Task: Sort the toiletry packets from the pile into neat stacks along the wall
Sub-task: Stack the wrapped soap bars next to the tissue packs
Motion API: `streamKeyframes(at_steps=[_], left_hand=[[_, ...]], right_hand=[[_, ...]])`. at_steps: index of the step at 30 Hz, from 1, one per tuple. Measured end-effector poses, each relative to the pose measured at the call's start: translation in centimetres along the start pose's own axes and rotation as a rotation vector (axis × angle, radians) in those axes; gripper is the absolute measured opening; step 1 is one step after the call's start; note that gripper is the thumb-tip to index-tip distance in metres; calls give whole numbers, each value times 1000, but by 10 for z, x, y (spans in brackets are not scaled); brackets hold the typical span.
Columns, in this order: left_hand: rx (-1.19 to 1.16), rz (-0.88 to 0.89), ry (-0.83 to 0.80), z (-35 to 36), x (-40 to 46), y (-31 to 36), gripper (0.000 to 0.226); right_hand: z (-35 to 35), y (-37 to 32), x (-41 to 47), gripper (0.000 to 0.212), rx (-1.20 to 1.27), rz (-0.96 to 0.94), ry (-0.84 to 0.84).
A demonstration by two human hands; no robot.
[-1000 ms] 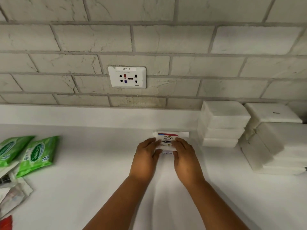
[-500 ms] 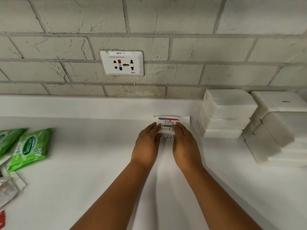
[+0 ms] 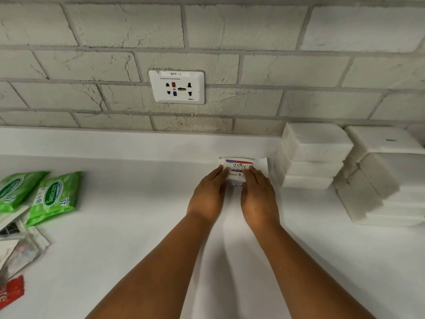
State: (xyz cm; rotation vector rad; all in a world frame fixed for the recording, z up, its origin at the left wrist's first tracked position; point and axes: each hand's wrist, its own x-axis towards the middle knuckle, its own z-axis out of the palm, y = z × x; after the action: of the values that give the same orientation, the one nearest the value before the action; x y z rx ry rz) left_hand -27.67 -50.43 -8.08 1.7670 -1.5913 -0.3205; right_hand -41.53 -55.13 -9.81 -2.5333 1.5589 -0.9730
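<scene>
white counter, "dove" packet

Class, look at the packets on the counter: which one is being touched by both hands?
The white Dove packet by the wall: left hand and right hand rest on it. The green Sanicare packets lie untouched, far left.

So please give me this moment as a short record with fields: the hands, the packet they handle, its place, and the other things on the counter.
left hand: fingers straight, resting on the Dove packet's left side
right hand: fingers straight, resting on its right side
Dove packet: flat on the counter, close to the wall ledge
right of packet: stacks of white packets along the wall
left edge: green Sanicare packets in the loose pile
wall: socket plate above the counter
</scene>
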Motion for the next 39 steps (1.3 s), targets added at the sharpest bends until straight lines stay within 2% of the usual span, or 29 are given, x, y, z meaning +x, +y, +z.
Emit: streamKeyframes(at_steps=[8, 14, 17, 20, 29, 33, 39], left_hand=[[30, 36, -11, 9, 5, -7, 47], [-36, -85, 55, -5, -8, 7, 58], [-94, -147, 97, -19, -24, 9, 55], [-51, -163, 148, -39, -44, 4, 45], [110, -254, 460, -172, -120, -44, 39], [189, -333, 539, -238, -152, -80, 39], [237, -512, 572, -334, -204, -146, 38]], right_hand=[[1, 2, 1, 38, -8, -5, 32], [-12, -7, -2, 47, -74, 8, 16], [-24, -20, -12, 46, -107, -71, 10], [-32, -43, -18, 44, -104, -101, -28], [-48, -180, -28, 49, 149, -195, -103], [-39, -248, -32, 50, 220, -277, -159], [-9, -350, -44, 47, 310, -380, -248]])
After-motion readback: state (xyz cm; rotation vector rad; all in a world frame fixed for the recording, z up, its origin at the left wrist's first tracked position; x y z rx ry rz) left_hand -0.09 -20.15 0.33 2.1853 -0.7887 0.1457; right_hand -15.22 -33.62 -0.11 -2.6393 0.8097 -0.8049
